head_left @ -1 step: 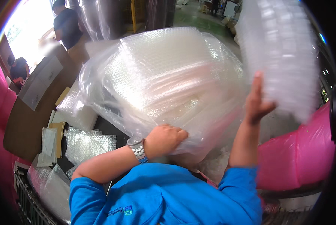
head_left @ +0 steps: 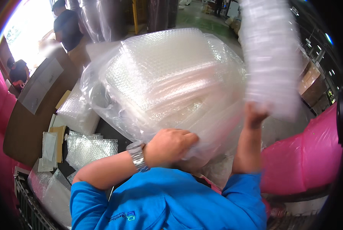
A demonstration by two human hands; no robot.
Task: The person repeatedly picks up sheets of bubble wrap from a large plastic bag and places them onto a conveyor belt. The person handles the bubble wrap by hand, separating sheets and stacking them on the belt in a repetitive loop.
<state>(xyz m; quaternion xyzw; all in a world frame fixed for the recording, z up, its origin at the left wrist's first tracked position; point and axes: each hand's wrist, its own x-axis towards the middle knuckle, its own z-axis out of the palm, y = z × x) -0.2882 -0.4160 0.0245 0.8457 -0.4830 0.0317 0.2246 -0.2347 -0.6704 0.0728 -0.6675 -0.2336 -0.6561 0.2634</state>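
A large clear plastic bag (head_left: 219, 132) lies in front of me, filled with a thick stack of bubble wrap sheets (head_left: 160, 57). My left hand (head_left: 170, 145), with a metal watch at the wrist, is closed on the near edge of the bag. On the right, my right hand (head_left: 256, 115) grips the lower end of another stack of bubble wrap (head_left: 273, 61), held raised beside the bag. Motion smears this stack, and its bulk hides most of the right fingers.
Flat bubble wrap pieces (head_left: 91, 149) and a paper pad (head_left: 49, 147) lie at left, near a brown board (head_left: 22, 130). Pink wrapped bundles (head_left: 301, 161) stand at right. Two people (head_left: 68, 28) are at far left. Cardboard boxes (head_left: 310, 78) sit beyond the raised stack.
The raised bubble wrap stack has swung left toward the bag and turned narrower in view. My right hand has dropped lower, under its end. My left hand has shifted slightly right.
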